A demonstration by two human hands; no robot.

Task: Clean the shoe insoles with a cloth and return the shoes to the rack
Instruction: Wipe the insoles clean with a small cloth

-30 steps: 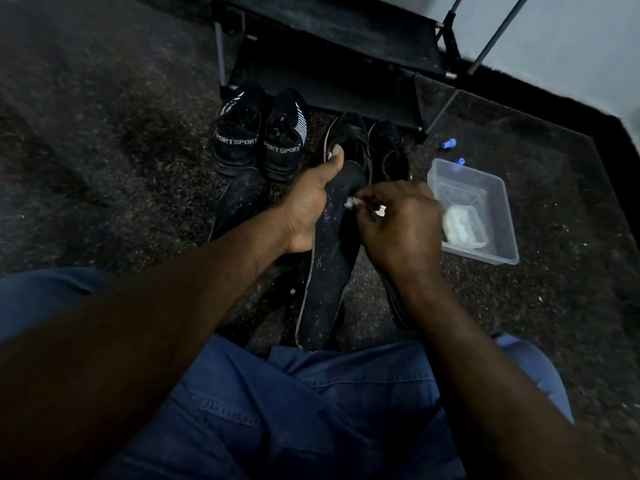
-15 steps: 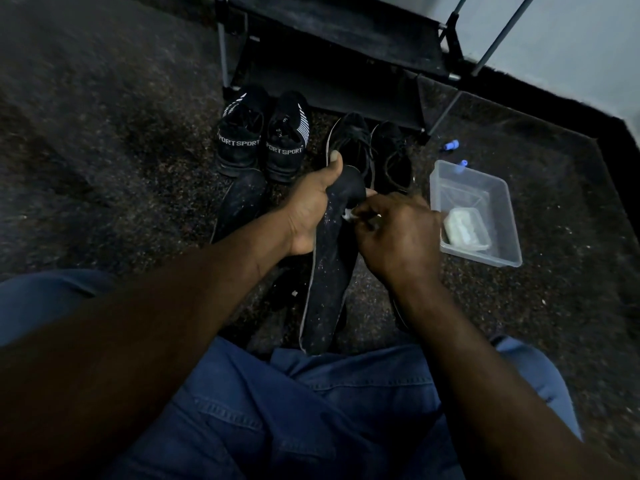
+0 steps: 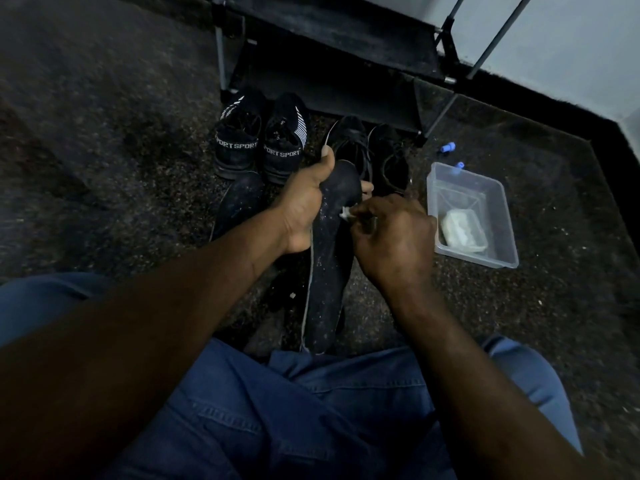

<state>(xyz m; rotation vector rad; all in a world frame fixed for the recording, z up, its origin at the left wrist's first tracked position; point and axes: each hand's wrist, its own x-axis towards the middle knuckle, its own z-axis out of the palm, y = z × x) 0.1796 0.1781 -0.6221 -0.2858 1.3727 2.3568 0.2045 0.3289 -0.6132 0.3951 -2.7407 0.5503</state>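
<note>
My left hand (image 3: 304, 206) grips the top end of a long dark insole (image 3: 329, 271) speckled with pale bits, held upright over the floor. Pressed against the insole's upper part, my right hand (image 3: 391, 237) pinches a small white cloth (image 3: 345, 213), mostly hidden in the fingers. A second dark insole (image 3: 239, 206) lies on the floor to the left. Two black "SPORT" shoes (image 3: 259, 140) stand side by side before the rack. To their right sit two plain black shoes (image 3: 370, 150), partly hidden behind my hands.
The black shoe rack (image 3: 332, 46) stands at the back against a pale wall. On the dark carpet to the right sits a clear plastic tub (image 3: 498, 202) with a white pad inside. Small blue caps (image 3: 446, 147) lie beyond it. My blue jeans fill the bottom.
My right hand with the cloth has slid slightly down and left along the insole. The left hand keeps its hold on the top end.
</note>
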